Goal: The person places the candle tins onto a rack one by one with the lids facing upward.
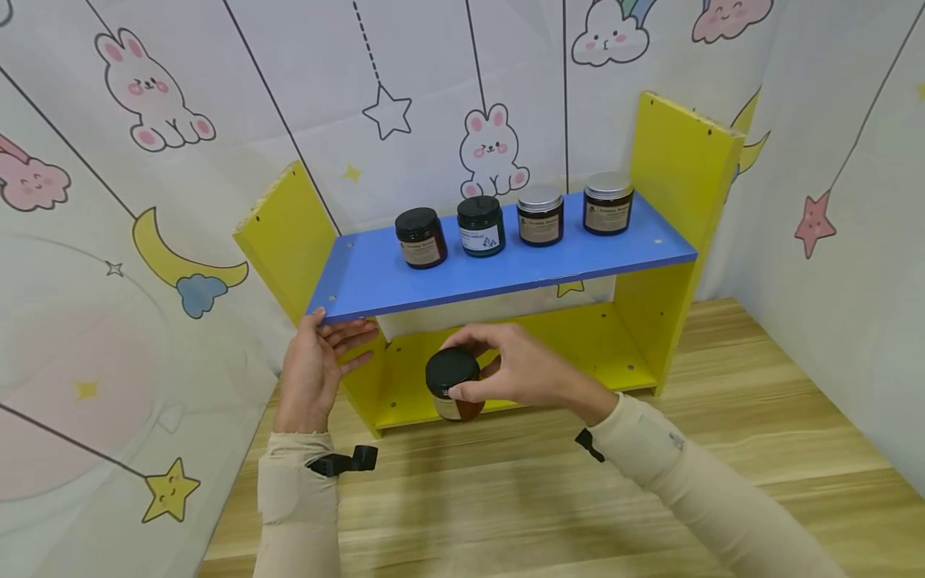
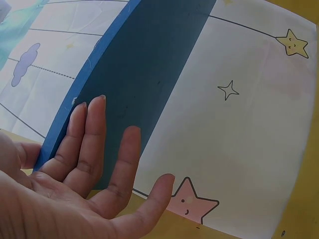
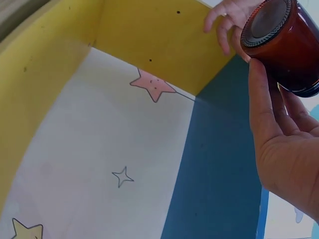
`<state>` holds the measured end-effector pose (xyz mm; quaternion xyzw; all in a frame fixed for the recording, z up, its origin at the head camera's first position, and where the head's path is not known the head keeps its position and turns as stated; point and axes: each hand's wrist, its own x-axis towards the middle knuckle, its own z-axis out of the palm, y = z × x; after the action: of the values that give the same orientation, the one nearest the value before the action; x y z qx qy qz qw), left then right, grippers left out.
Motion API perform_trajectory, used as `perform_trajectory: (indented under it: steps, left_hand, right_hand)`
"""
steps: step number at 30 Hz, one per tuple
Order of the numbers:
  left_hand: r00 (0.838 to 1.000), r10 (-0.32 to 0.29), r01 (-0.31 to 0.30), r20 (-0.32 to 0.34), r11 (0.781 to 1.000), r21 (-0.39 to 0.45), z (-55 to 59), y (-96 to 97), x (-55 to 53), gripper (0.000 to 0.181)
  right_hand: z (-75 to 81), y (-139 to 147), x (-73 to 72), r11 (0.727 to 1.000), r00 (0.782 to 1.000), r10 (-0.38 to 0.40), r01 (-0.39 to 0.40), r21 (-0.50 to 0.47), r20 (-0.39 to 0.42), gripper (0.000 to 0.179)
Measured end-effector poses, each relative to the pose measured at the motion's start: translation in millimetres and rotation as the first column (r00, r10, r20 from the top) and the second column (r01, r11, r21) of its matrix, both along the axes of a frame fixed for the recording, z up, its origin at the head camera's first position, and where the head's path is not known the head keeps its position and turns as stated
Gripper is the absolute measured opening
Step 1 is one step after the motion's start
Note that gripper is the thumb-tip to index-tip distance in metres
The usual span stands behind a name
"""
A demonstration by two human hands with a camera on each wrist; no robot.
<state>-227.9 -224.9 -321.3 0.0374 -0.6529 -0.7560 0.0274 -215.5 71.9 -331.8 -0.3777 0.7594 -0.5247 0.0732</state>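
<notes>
My right hand (image 1: 516, 365) grips an amber glass jar (image 1: 451, 405) with a black lid and a paper label. The jar is held in front of the lower level of a yellow-and-blue shelf unit, below the blue shelf board (image 1: 506, 269). Its round glass base faces the camera in the right wrist view. At the board's front left corner, my left hand (image 1: 314, 369) has its thumb on the top edge and its fingers spread underneath. The left wrist view shows thumb and fingers (image 2: 94, 134) on opposite sides of the board.
On the blue board stand a black-lidded amber jar (image 1: 421, 241), a green jar (image 1: 481, 229) and two silver-lidded jars, one at the middle right (image 1: 540, 218) and one further right (image 1: 608, 207). Yellow side panels (image 1: 682, 168) rise at both ends. The wooden tabletop (image 1: 578, 498) lies in front.
</notes>
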Motion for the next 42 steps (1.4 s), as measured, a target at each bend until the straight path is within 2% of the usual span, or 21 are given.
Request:
perform_trajectory:
  steps: [13,26,35,42]
  left_hand:
    - [1.0,0.01,-0.01,0.006,1.0,0.004,-0.3,-0.1,0.1,0.054]
    - [1.0,0.007,-0.007,0.01,1.0,0.003,-1.7,-1.7,-0.7,0.052]
    - [1.0,0.003,-0.003,0.001,1.0,0.001,-2.4,-1.2,0.4,0.052]
    - [1.0,0.011,-0.011,0.004,1.0,0.004,-1.8,-0.6,-0.6,0.051]
  right_hand:
    - [26.0,6.6,-16.7,1.0,0.999,0.002,-0.001,0.029,-0.032,0.043]
    - [55.4,7.7,-28.0,0.999,0.994,-0.034,0.032,-0.022,-0.102,0.042]
    - [73.5,9.6,-38.1,0.995,0.984,-0.098,0.095,-0.026,-0.152,0.043]
    - [80.6,7.9,-47.8,0.988,0.969,-0.152,0.154,-0.007,-0.196,0.044]
